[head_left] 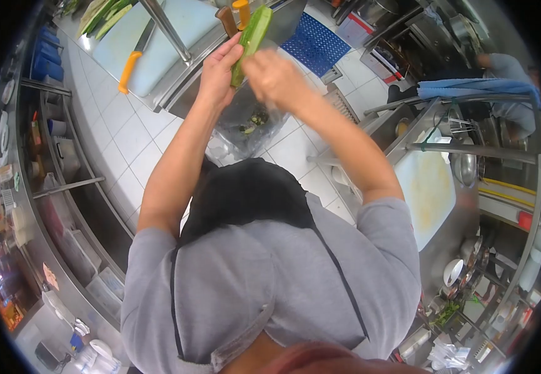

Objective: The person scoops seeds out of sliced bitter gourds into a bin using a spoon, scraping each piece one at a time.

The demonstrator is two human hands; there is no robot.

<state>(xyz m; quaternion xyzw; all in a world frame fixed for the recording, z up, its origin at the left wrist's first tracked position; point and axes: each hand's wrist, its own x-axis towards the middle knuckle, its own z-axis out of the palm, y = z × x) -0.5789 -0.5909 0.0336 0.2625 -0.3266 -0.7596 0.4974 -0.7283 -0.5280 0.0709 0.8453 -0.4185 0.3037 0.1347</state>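
My left hand (216, 73) is wrapped around a cucumber (257, 32), which points up and away over the edge of the metal counter. Its skin shows pale green, stripped-looking stretches. My right hand (275, 78) is closed against the cucumber's near right side, smeared by motion. Whatever its fingers hold is hidden. Below both hands hangs a clear plastic bag (233, 134) with dark and green scraps (255, 119) in it.
Left of my hands, a white cutting board (177, 28) carries a knife with a yellow handle (130, 71) and several long green vegetables (105, 15). A metal post (165, 30) rises there. Another cutting board (429, 193) lies at right. A person in grey (508, 68) stands at far right.
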